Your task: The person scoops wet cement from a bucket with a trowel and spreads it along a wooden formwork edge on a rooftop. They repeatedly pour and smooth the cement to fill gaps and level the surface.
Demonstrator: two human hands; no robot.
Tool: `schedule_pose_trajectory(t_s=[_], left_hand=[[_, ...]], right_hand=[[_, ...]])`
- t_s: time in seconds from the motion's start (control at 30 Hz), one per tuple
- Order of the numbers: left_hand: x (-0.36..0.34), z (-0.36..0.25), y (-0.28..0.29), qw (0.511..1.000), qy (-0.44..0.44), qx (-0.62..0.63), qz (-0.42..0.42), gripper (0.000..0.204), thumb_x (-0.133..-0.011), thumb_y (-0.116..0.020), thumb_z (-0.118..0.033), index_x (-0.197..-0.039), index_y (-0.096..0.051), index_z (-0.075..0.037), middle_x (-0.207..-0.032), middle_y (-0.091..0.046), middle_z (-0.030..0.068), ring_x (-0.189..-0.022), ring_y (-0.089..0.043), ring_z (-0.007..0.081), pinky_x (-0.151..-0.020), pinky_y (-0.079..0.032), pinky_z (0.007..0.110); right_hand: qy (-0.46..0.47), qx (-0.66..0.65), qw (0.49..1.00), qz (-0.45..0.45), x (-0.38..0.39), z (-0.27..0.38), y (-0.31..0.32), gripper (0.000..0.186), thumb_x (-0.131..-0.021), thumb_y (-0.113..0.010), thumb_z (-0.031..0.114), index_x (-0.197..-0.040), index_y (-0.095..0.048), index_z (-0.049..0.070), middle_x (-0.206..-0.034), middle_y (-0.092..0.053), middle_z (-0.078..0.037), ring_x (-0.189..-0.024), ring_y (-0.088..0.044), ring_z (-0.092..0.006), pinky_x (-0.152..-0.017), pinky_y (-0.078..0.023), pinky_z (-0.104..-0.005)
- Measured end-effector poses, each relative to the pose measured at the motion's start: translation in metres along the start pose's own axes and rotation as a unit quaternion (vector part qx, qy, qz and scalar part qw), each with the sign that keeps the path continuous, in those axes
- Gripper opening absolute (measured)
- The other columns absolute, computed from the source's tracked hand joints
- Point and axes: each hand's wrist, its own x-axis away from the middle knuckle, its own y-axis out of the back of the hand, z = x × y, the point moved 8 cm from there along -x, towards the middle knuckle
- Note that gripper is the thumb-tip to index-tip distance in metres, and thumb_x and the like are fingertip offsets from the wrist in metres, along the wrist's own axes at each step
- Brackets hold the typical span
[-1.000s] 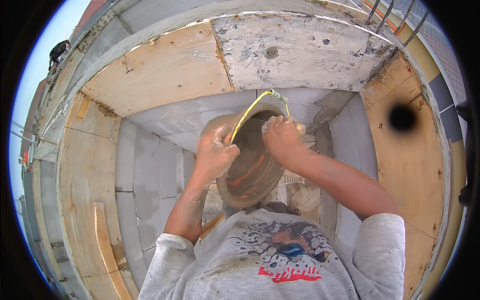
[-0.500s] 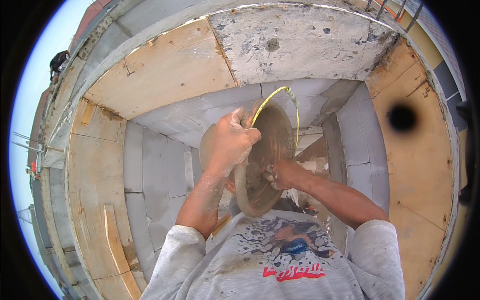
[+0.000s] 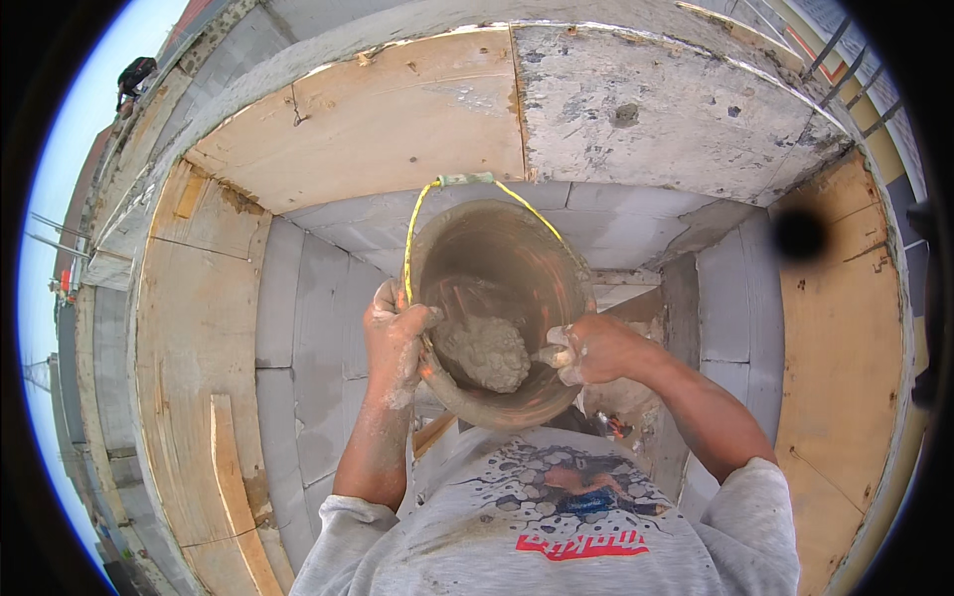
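A mortar-smeared bucket (image 3: 556,268) is in front of my chest, its mouth turned up toward me. Its yellow rope handle with a pale green grip (image 3: 465,180) stands up over the far rim. My left hand (image 3: 394,343) is closed on the bucket's left rim, the thumb over the edge. Wet grey mortar (image 3: 487,353) sits in a lump inside, toward the near side. Over the right rim, my right hand (image 3: 594,350) is closed round the short handle of a trowel (image 3: 550,355); its blade is hidden, apparently by the mortar.
Plywood formwork panels (image 3: 368,129) surround me on the far side, left and right. Grey block walls (image 3: 323,298) stand inside them. A loose wooden strip (image 3: 229,467) leans at the left. Bare rebar (image 3: 860,74) sticks out at the far right; another person (image 3: 134,77) is at the far left.
The bucket has turned from sideways to mouth-up, showing the mortar inside. My left hand has moved down and left with its rim; the rope handle has swung upright. My right hand has shifted slightly right.
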Motion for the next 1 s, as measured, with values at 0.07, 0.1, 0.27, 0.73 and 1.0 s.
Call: schedule_pose_trajectory(t_s=[0.07,0.1,0.27,0.73,1.0], left_hand=[[-0.007,0.02,-0.004,0.999,0.021,0.017,0.024,0.027,-0.073,-0.058,0.002,-0.1,-0.058,0.001,-0.091,-0.064,0.009,-0.073,-0.062,0.014,-0.068,-0.054,0.027],[-0.01,0.028,-0.007,0.998,0.023,0.043,0.025,0.028,-0.073,-0.058,0.003,-0.101,-0.058,0.001,-0.091,-0.064,0.0092,-0.073,-0.062,0.0138,-0.068,-0.054,0.027],[-0.025,0.062,-0.05,0.98,0.047,0.129,0.143,0.025,-0.074,-0.059,0.005,-0.098,-0.057,0.001,-0.09,-0.063,0.0057,-0.071,-0.06,0.0119,-0.065,-0.052,0.026],[-0.023,0.203,-0.154,0.906,0.235,-0.101,0.337,0.026,-0.075,-0.065,0.005,-0.078,-0.045,-0.011,-0.074,-0.056,0.0032,-0.055,-0.058,0.0152,-0.043,-0.05,0.033],[-0.006,0.208,-0.217,0.878,0.187,-0.118,0.425,0.015,-0.074,-0.068,-0.003,-0.088,-0.06,-0.004,-0.077,-0.062,0.0033,-0.066,-0.061,0.0141,-0.059,-0.051,0.031]], right_hand=[[-0.008,0.024,1.0,-0.018,0.006,-0.009,0.017,0.026,-0.071,-0.071,0.022,-0.088,-0.069,0.004,-0.081,-0.068,-0.021,-0.079,-0.065,-0.0412,-0.072,-0.051,-0.0484],[-0.02,0.038,0.999,-0.033,0.012,-0.015,0.025,0.025,-0.07,-0.071,0.022,-0.086,-0.069,0.003,-0.079,-0.068,-0.022,-0.078,-0.065,-0.0417,-0.071,-0.051,-0.0489],[-0.118,0.069,0.981,-0.135,0.061,-0.05,0.065,0.025,-0.069,-0.071,0.024,-0.077,-0.069,0.0,-0.075,-0.066,-0.025,-0.073,-0.065,-0.044,-0.067,-0.051,-0.0508],[-0.342,-0.062,0.901,-0.258,0.247,-0.057,0.111,0.034,-0.069,-0.077,0.033,-0.089,-0.066,0.007,-0.071,-0.065,-0.014,-0.064,-0.063,-0.0333,-0.06,-0.049,-0.0433],[-0.484,-0.123,0.782,-0.372,0.38,0.012,0.255,0.024,-0.065,-0.076,0.017,-0.081,-0.065,0.002,-0.066,-0.059,-0.002,-0.053,-0.058,-0.0129,-0.048,-0.049,-0.0286]])
